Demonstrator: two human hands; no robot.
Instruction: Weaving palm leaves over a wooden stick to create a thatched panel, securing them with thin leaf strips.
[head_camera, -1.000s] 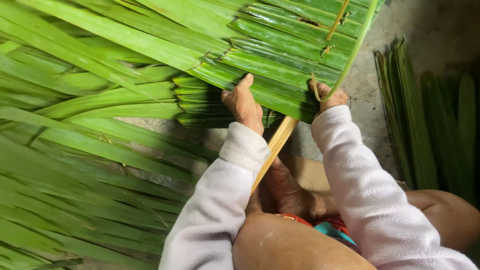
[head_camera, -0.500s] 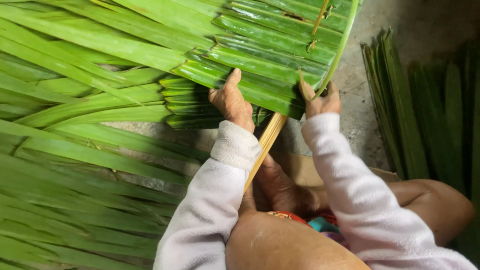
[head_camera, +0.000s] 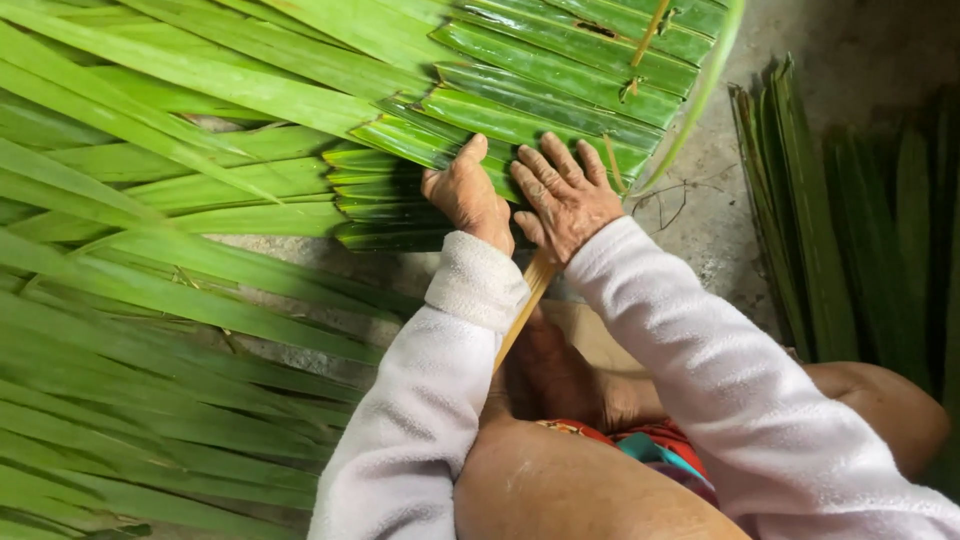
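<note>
Hands: my left hand and right hand press flat, fingers spread, on the folded palm leaves.
Risk: easing pressure could let the folds spring open off the bamboo slat.

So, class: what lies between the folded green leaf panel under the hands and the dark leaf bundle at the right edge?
In the head view, between the leaf panel and the leaf bundle lies grey floor, crossed only by a thin curved green strip and a few dry wisps.

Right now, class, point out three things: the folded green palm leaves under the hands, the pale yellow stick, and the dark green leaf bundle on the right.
folded green palm leaves (head_camera: 560, 75), head view, middle of a fold.
pale yellow stick (head_camera: 520, 315), head view, mid-shaft.
dark green leaf bundle (head_camera: 800, 230), head view, a blade.
</note>
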